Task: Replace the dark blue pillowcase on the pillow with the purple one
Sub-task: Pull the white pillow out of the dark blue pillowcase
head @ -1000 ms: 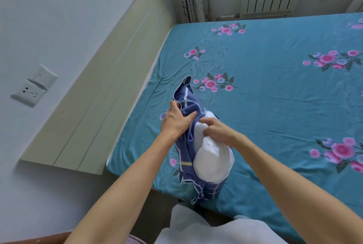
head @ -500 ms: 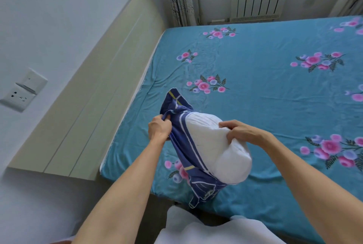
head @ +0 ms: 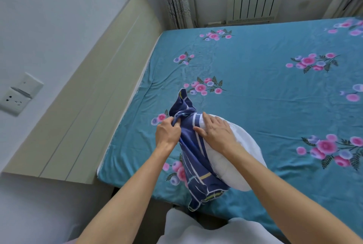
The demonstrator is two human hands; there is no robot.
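The left hand (head: 167,132) clenches a bunch of the dark blue striped cotton pillowcase (head: 193,151); the right hand (head: 216,132) presses flat, fingers straight, on the plump white pillow (head: 235,165) lying on the teal floral bedsheet (head: 275,90). The case looks mostly stripped off; the purple one is not visible.

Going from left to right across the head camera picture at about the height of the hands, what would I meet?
Wall socket → headboard → left hand gripping the dark blue pillowcase → right hand resting on the white pillow → teal flowered bed sheet.
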